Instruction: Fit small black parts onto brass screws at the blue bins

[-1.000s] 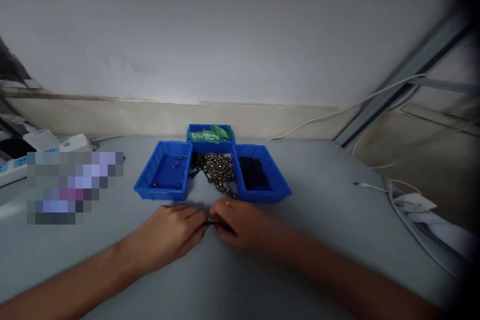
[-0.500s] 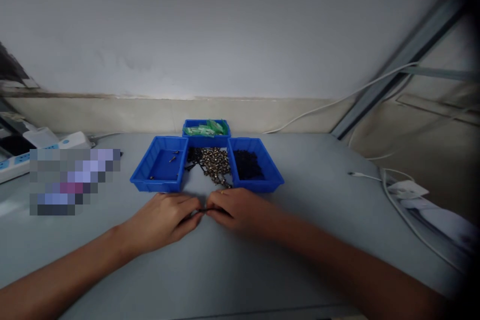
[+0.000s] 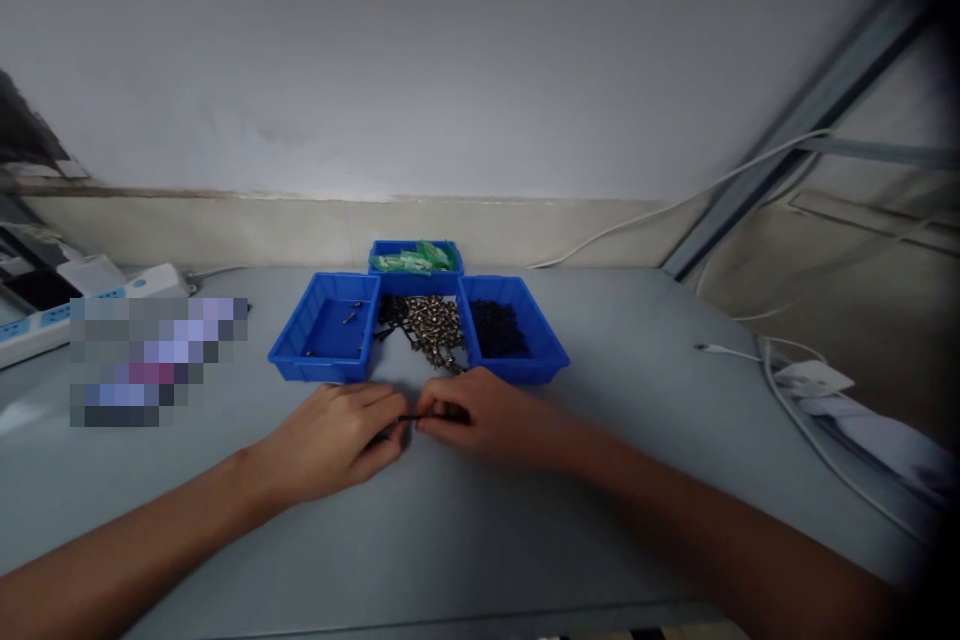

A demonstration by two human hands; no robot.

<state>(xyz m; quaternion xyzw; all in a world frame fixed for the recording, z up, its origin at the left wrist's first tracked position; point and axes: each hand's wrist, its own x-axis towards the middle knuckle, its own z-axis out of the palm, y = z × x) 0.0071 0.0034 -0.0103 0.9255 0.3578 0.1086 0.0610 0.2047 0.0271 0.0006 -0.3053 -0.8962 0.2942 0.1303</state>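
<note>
Between my hands runs a thin dark piece (image 3: 409, 418), too small to name for certain. My left hand (image 3: 349, 435) is closed in a pinch on its left end, and my right hand (image 3: 480, 420) pinches its right end; the fingers hide most of it. Just beyond them lies a heap of brass-coloured metal fittings (image 3: 435, 322), with small black parts (image 3: 391, 310) at its left side. The right blue bin (image 3: 551, 350) holds many small black pieces (image 3: 499, 328). A few metal fittings lie in the left blue bin (image 3: 300, 345).
A back blue bin (image 3: 416, 282) against the wall holds green plastic packets (image 3: 416, 258). On the left are a white power strip (image 3: 157, 282) and a blurred-out object (image 3: 157, 365). White cables (image 3: 806, 465) and a white adapter (image 3: 814, 378) lie at the right of the grey table (image 3: 337, 560).
The view has shifted slightly. Both hands stay pinched on the thin dark piece, with a little more of it showing between them; the right hand's fingers have turned slightly.
</note>
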